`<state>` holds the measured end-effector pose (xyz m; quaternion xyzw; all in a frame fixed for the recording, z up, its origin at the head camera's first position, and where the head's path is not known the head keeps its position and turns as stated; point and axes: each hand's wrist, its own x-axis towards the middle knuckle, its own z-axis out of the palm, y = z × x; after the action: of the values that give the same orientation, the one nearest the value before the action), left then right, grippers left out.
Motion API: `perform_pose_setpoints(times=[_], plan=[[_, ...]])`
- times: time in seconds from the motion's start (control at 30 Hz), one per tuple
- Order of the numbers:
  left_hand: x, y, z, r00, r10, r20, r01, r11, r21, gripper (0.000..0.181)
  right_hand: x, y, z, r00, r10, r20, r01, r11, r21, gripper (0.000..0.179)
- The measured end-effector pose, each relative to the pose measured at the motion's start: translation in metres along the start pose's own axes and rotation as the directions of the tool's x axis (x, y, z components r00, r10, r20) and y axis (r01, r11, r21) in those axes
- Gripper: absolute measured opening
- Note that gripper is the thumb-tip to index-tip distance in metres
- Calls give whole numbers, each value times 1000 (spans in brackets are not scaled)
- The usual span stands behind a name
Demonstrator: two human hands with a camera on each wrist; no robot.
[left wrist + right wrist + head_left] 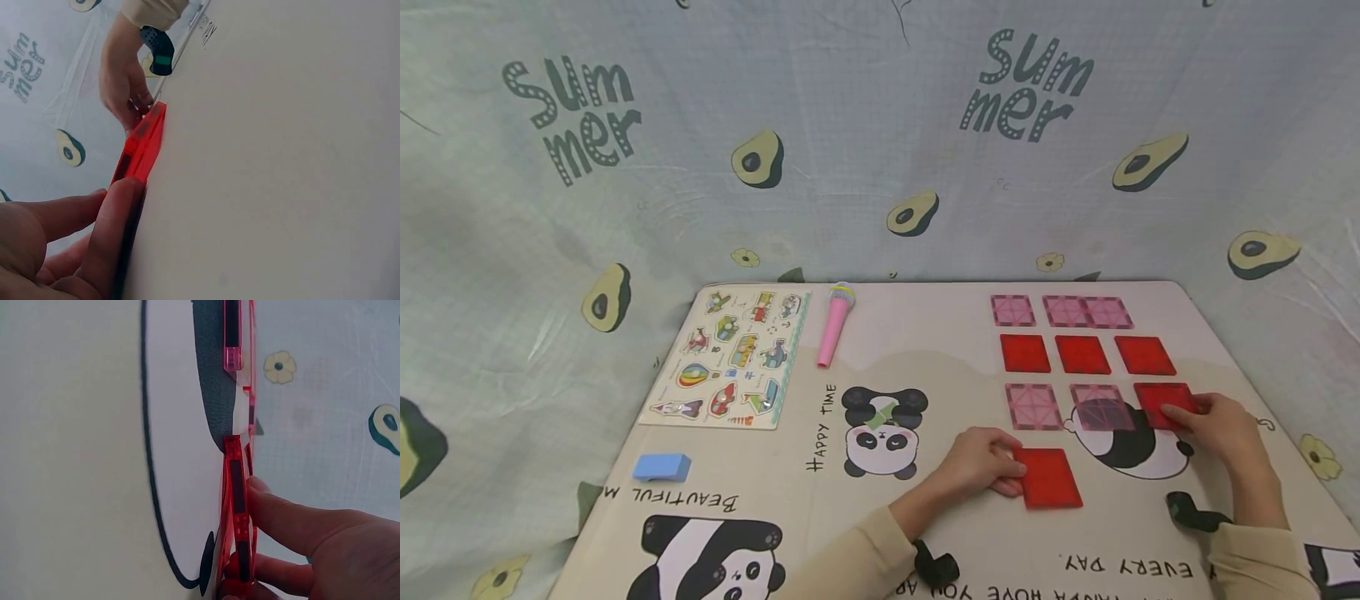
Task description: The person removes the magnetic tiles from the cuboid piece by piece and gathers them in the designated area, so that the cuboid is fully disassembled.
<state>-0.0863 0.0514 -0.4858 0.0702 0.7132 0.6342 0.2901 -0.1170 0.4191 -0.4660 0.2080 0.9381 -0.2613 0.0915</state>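
My left hand (pixel 981 462) pinches the left edge of a red magnetic tile (pixel 1051 479), low over the table in front of the tile rows. In the left wrist view, thumb and fingers grip this tile (pixel 140 147). At the right end of the front row, my right hand (pixel 1221 425) pinches another red tile (pixel 1163 404) by its right side. The right wrist view has that tile (pixel 239 506) slightly tilted, thumb on one face and fingers behind. Beside it lie two pink see-through tiles, one on the printed panda (pixel 1101 408) and one farther left (pixel 1033 407).
Behind are a row of red tiles (pixel 1082 355) and a back row of pink tiles (pixel 1012 311). A pink toy microphone (pixel 833 329), a picture puzzle board (pixel 726 358) and a blue block (pixel 662 467) lie to the left. A printed curtain (pixel 850 100) borders the table.
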Motion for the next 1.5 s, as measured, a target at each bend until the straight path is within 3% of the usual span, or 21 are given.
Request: perform_pose_setpoints(times=[0.33, 0.6, 0.83, 1.13, 1.23, 1.37, 1.43, 1.5], plan=[[2, 8, 6, 996, -9, -84, 19, 993, 119, 24, -2, -5, -1, 1000, -24, -12, 24, 999, -37, 80], [-2, 8, 4, 997, 15, -81, -5, 993, 122, 24, -6, -10, -1, 999, -24, -34, 21, 997, -70, 72], [-8, 9, -10, 996, 54, -72, -44, 990, 131, 26, -12, -27, -3, 990, -98, -100, 91, 993, -74, 73], [-13, 17, -41, 986, 108, -126, -79, 973, 218, 32, -25, -76, -5, 959, -196, -204, 195, 980, -22, 76], [-18, 22, -54, 978, 131, -160, -92, 969, 230, 36, -30, -92, -6, 950, -223, -219, 228, 974, -1, 77], [-24, 31, -74, 958, 188, -217, -134, 961, 241, 38, -37, -111, -4, 935, -254, -247, 271, 962, 36, 76], [-28, 35, -84, 938, 230, -258, -159, 950, 269, 38, -41, -121, -3, 927, -269, -261, 293, 954, 56, 75], [-31, 39, -95, 909, 279, -309, -178, 931, 318, 38, -44, -133, 0, 915, -294, -278, 324, 943, 69, 74]])
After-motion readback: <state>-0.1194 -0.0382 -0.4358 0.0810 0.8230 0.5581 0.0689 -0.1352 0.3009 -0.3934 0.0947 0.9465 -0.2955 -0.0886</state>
